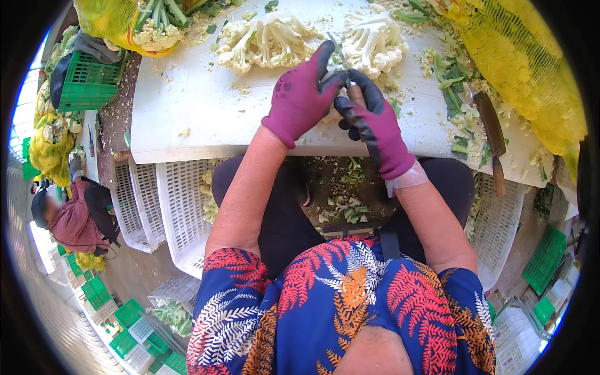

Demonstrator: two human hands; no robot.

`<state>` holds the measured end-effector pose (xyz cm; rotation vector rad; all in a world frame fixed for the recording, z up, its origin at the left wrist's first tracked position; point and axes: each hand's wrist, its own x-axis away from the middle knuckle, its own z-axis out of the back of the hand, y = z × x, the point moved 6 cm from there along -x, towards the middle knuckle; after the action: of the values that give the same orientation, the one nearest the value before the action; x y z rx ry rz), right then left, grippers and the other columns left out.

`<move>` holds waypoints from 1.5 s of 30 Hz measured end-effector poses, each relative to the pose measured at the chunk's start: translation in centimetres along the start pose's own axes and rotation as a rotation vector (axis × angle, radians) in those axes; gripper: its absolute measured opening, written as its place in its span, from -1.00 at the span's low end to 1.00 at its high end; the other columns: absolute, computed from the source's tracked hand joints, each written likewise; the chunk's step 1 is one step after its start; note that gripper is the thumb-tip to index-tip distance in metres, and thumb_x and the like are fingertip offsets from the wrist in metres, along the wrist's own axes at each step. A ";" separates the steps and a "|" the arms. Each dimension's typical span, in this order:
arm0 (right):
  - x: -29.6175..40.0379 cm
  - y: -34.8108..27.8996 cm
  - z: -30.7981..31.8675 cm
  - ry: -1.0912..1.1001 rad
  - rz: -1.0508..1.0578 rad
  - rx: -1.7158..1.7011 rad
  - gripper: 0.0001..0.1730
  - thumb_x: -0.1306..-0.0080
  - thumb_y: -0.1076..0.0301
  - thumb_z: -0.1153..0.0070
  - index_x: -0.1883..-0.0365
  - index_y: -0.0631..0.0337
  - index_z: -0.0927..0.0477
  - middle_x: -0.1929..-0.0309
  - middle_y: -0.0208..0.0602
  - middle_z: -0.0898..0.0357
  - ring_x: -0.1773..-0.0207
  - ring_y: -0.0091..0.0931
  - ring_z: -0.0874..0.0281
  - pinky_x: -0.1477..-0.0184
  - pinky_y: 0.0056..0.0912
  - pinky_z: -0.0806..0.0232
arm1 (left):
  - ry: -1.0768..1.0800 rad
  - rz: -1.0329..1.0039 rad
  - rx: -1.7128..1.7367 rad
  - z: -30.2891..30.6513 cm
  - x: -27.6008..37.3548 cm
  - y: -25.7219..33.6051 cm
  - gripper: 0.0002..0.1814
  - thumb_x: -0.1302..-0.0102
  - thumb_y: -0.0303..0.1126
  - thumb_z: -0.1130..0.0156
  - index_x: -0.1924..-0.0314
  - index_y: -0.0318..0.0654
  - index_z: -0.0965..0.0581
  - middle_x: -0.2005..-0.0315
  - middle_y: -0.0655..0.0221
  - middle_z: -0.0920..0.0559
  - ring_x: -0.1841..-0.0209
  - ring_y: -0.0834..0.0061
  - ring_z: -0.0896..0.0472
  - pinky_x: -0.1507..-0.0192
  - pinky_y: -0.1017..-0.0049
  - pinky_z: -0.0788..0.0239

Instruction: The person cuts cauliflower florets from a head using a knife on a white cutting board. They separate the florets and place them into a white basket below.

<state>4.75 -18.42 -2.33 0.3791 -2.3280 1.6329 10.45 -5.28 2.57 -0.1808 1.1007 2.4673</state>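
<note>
My right hand (375,117), in a purple glove with black-coated fingers, is closed around the wooden handle of a small knife (357,95). Its narrow blade points away from me. At the blade, the fingers of my left hand (304,91), gloved alike, come up against the knife; whether they pinch it or a scrap there is hidden. A cut cauliflower piece (265,43) lies just beyond my left hand, stalks showing. Another cauliflower piece (374,40) lies beyond my right hand. Both rest on a white board (197,117) strewn with crumbs.
A cleaver (491,124) lies at the right, its handle overhanging the board's edge. Yellow mesh bags (520,61) flank the board. White plastic crates (183,206) stand below. A co-worker (77,215) sits at the left near a green crate (89,82).
</note>
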 end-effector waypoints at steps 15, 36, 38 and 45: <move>-0.1 2.3 -1.1 -0.016 -0.117 -0.086 -0.34 -0.35 0.16 -0.21 -0.37 0.11 -0.32 0.08 -0.51 -0.60 0.14 -0.61 -0.62 0.31 -0.60 -0.30 | 0.206 0.128 -0.354 1.0 8.3 -1.4 -0.22 -0.17 -0.13 -0.41 -0.37 -0.19 -0.37 -0.34 -0.01 -0.32 -0.40 -0.10 -0.22 -0.39 0.05 -0.04; 1.2 4.3 -1.1 0.004 0.053 -0.247 -0.55 -0.55 0.02 0.12 -0.19 0.14 -0.47 0.17 -0.44 -0.57 0.23 -0.66 -0.52 0.29 -0.58 -0.42 | 0.258 0.071 0.015 -1.4 7.3 0.6 -0.26 -0.15 -0.37 -0.38 -0.32 -0.36 -0.32 -0.13 0.02 -0.47 -0.14 0.08 -0.48 -0.17 0.25 -0.37; 1.9 3.4 -1.4 -0.010 -0.045 -0.134 -0.51 -0.54 0.00 0.10 -0.21 0.18 -0.46 0.23 -0.43 -0.59 0.34 -0.64 -0.52 0.38 -0.58 -0.40 | 0.273 0.125 0.046 -1.0 7.6 0.6 -0.23 -0.15 -0.43 -0.39 -0.36 -0.31 -0.30 -0.07 0.13 -0.49 -0.06 0.28 -0.53 -0.09 0.36 -0.43; 2.6 1.2 0.6 0.089 -0.071 0.154 -0.43 -0.48 0.07 -0.02 -0.31 0.26 -0.39 0.34 -0.32 -0.63 0.52 -0.63 -0.50 0.50 -0.60 -0.36 | 0.274 0.190 -0.043 -0.5 6.8 0.1 -0.23 -0.10 -0.40 -0.42 -0.35 -0.18 -0.38 0.12 0.17 -0.55 0.11 0.27 -0.57 0.06 0.33 -0.46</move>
<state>1.83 -18.75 -2.67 0.4072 -2.1073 1.7623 4.29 -3.46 0.36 -0.4586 1.2253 2.6954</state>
